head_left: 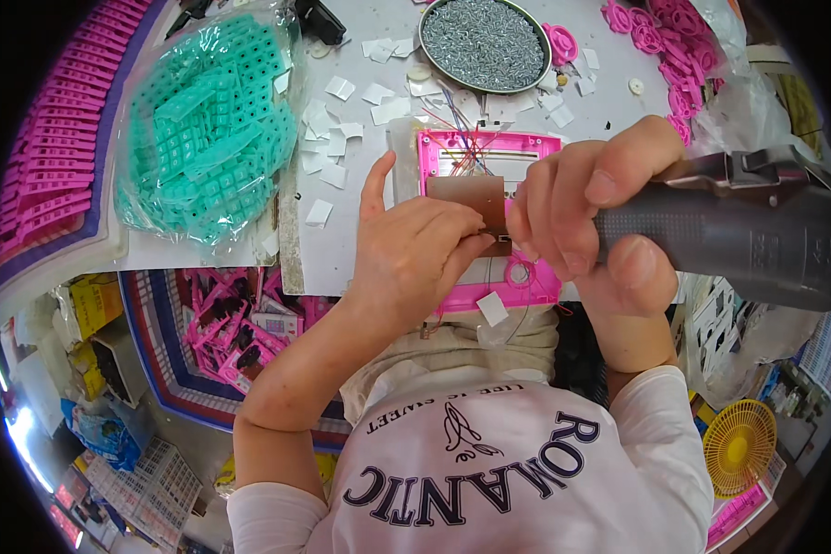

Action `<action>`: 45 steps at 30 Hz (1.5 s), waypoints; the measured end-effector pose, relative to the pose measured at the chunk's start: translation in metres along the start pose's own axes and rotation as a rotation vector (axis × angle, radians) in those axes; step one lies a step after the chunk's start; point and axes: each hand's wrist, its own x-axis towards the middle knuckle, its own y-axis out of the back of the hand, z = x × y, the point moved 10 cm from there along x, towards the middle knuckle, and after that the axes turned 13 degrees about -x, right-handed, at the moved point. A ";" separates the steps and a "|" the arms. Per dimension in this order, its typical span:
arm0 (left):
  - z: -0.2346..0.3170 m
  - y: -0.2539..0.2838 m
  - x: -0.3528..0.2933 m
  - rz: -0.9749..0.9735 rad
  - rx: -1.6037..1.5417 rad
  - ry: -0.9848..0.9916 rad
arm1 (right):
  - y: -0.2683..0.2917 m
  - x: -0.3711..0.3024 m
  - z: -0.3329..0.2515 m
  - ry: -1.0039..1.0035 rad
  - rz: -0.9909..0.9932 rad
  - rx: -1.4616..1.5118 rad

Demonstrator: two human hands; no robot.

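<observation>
A brown circuit board (471, 191) lies over a pink plastic housing (543, 284) at the table's front edge. Thin coloured wires (469, 138) spread out at the board's far side. My left hand (406, 249) rests over the board, thumb and fingertips pinched together near its right part, index finger raised; anything small between the tips is hidden. My right hand (563, 203) is wrapped around the front of a black electric screwdriver (720, 231), which looms large at the right. The screwdriver's tip is hidden behind my fingers, close to the board.
Beyond the housing stands a round tray (422, 37) of small metal screws. White paper squares (339, 88) are scattered leftward, beside a clear bag of teal keypads (208, 129). Pink parts (679, 55) lie far right. A basket (171, 388) of pink pieces sits below the table, left.
</observation>
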 end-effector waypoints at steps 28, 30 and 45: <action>-0.013 -0.001 -0.002 -0.260 -0.180 0.124 | -0.018 -0.016 0.016 -0.045 -0.082 -0.105; -0.013 -0.001 -0.002 -0.247 -0.166 0.106 | -0.023 -0.018 0.019 -0.060 -0.100 -0.207; -0.015 -0.009 0.004 -0.350 -0.135 0.192 | -0.034 -0.014 0.027 -0.038 -0.263 -0.261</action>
